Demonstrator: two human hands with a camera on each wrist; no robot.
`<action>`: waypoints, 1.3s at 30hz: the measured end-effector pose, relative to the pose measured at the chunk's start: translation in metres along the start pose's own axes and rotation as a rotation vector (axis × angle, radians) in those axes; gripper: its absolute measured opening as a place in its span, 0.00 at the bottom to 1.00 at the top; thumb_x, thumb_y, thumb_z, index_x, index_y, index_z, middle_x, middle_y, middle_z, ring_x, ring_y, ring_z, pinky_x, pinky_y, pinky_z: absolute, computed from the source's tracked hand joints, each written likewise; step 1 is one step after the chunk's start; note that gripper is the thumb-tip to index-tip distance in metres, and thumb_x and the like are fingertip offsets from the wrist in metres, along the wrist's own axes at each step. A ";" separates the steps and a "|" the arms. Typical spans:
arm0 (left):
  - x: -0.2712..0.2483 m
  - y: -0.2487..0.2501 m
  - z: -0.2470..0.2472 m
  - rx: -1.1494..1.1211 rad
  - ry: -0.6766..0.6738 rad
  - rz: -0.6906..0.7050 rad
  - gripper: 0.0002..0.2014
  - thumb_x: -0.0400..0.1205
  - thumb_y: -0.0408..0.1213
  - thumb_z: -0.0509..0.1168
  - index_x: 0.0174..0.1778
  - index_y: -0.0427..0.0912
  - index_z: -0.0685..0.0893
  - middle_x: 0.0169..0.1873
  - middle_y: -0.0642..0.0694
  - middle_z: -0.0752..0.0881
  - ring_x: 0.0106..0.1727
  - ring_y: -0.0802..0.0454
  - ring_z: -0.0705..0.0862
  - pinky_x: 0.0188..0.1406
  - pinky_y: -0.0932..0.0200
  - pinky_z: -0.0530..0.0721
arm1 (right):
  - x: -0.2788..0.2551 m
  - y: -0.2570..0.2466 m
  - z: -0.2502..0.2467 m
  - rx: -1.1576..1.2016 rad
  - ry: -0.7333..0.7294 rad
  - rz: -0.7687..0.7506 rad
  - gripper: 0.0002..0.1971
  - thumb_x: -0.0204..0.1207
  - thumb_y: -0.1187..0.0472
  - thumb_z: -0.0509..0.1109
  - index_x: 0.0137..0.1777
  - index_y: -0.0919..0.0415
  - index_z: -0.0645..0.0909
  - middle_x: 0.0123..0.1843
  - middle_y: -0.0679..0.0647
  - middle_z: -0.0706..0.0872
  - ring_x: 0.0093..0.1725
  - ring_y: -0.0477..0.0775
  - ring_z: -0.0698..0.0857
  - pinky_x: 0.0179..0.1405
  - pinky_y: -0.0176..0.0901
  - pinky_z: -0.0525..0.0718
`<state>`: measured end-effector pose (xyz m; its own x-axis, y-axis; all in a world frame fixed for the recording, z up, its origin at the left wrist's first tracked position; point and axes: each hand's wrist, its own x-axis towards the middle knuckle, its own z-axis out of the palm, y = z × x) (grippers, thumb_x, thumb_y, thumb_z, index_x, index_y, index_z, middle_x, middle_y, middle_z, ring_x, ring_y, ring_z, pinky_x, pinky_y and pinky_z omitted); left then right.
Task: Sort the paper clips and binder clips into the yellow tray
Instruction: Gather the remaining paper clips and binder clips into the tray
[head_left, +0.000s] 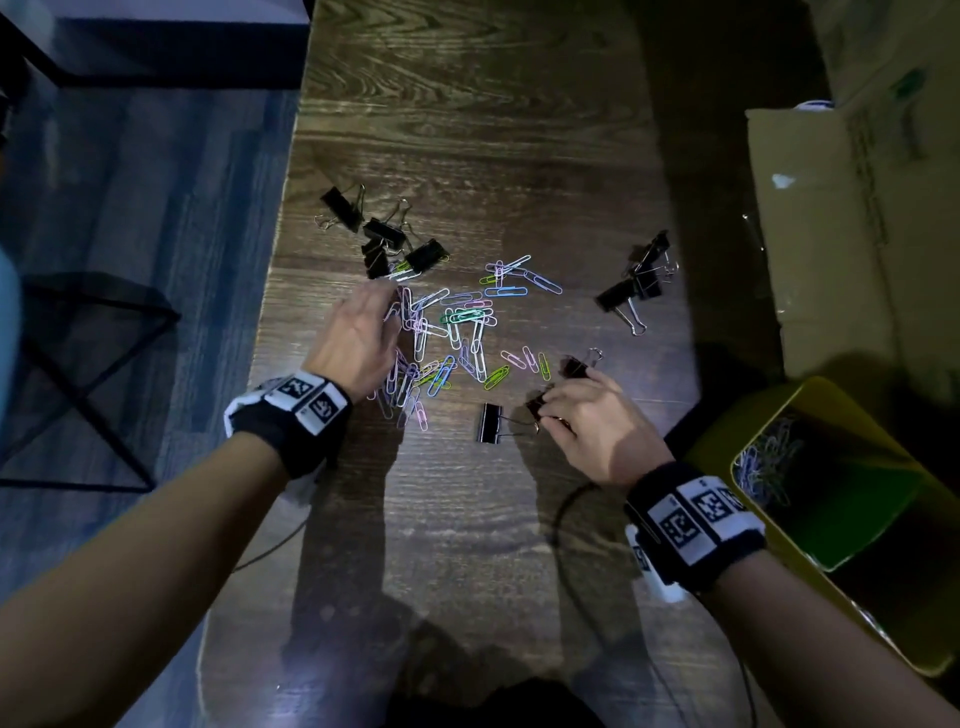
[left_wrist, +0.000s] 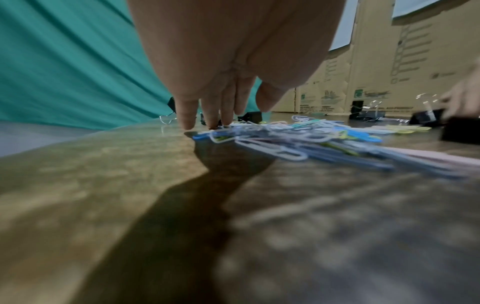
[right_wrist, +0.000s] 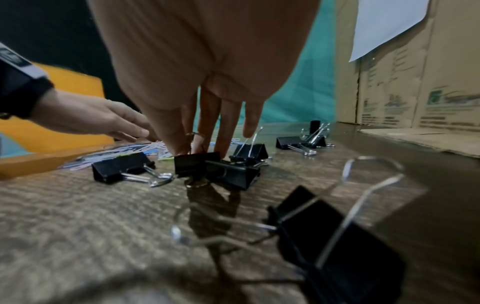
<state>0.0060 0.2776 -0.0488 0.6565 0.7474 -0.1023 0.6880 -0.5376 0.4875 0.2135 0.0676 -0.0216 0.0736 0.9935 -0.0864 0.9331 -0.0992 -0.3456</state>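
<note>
A loose heap of coloured paper clips (head_left: 457, 322) lies mid-table, also seen low in the left wrist view (left_wrist: 298, 131). My left hand (head_left: 392, 312) reaches into its left edge, straight fingertips (left_wrist: 187, 121) touching the table and clips. My right hand (head_left: 545, 410) pinches a black binder clip (head_left: 536, 404) standing on the table; the right wrist view shows thumb and fingers (right_wrist: 223, 142) pressed on that clip (right_wrist: 196, 164). More binder clips lie at back left (head_left: 384, 234), at right (head_left: 639, 280) and one in front (head_left: 491, 423). The yellow tray (head_left: 769, 410) at lower right holds paper clips.
A large cardboard box (head_left: 841, 234) stands against the table's right side, behind the tray. A dark cable (head_left: 561, 509) loops near my right wrist. The table's left edge (head_left: 275, 291) drops to a blue floor with a black frame.
</note>
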 end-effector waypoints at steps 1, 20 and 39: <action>0.007 0.000 -0.003 -0.004 -0.009 -0.013 0.23 0.83 0.33 0.55 0.75 0.34 0.65 0.73 0.32 0.70 0.74 0.37 0.69 0.76 0.39 0.65 | -0.003 0.003 0.000 0.024 -0.008 0.024 0.07 0.66 0.59 0.70 0.38 0.55 0.90 0.41 0.50 0.91 0.46 0.53 0.90 0.65 0.59 0.73; 0.046 0.021 -0.018 0.212 -0.087 -0.003 0.30 0.80 0.41 0.61 0.77 0.48 0.57 0.67 0.32 0.70 0.63 0.31 0.74 0.59 0.36 0.78 | 0.133 -0.001 -0.031 -0.007 -0.356 0.207 0.33 0.80 0.52 0.63 0.83 0.51 0.55 0.85 0.61 0.49 0.83 0.65 0.50 0.80 0.67 0.56; 0.116 0.039 -0.036 -0.111 -0.013 -0.031 0.25 0.76 0.28 0.62 0.71 0.38 0.71 0.62 0.33 0.81 0.64 0.37 0.78 0.61 0.54 0.74 | 0.063 -0.055 -0.002 0.025 -0.379 0.303 0.36 0.81 0.46 0.61 0.84 0.50 0.48 0.85 0.63 0.42 0.83 0.71 0.43 0.81 0.66 0.46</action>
<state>0.0977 0.3580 -0.0103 0.6401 0.7573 -0.1296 0.6697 -0.4672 0.5772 0.1679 0.1358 -0.0062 0.2029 0.8301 -0.5194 0.8806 -0.3867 -0.2739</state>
